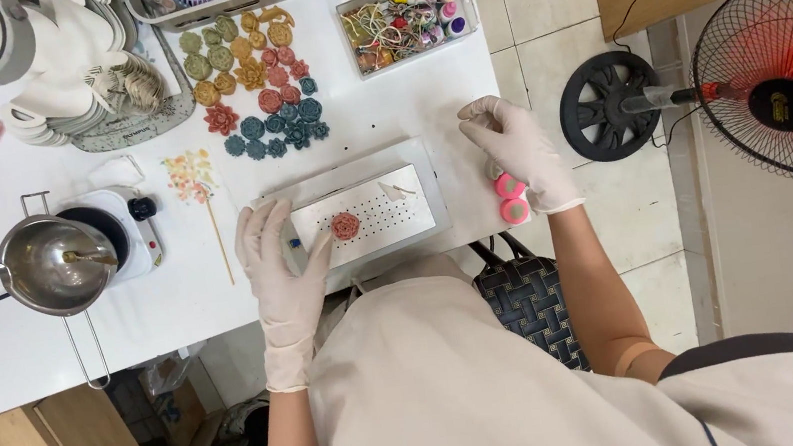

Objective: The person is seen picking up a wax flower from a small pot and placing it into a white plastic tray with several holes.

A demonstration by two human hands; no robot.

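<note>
White surface (pixel 383 114) runs under both my gloved hands, with pale floor tiles to its right; one black fan (pixel 782 75) with an orange-red hub stands on that floor beside the surface's edge. At the middle sits one grey tray (pixel 420 165) carrying one perforated white plate (pixel 386 216); on that plate lies a single pink flower-shaped piece (pixel 345 225). My left hand (pixel 283 267) lies flat at the tray's left end, fingers (pixel 262 231) spread wide and holding nothing, the thumb reaching towards the pink piece but apart from it; a small blue thing shows just beside the hand, too small to name. My right hand (pixel 521 152) rests on the surface's right edge, fingers loosely curled and empty; two pink round pots (pixel 512 199) lie just beside its wrist. Farther back, roughly two dozen flower pieces (pixel 256 84) are laid out in green, yellow, red and teal groups; I cannot count them exactly. One clear box (pixel 404 18) holds mixed coloured bits and little bottles. At left, one steel pot (pixel 57 265) rests by one small white hotplate (pixel 120 232); one thin wooden stick (pixel 219 237) lies between them and the tray.
</note>
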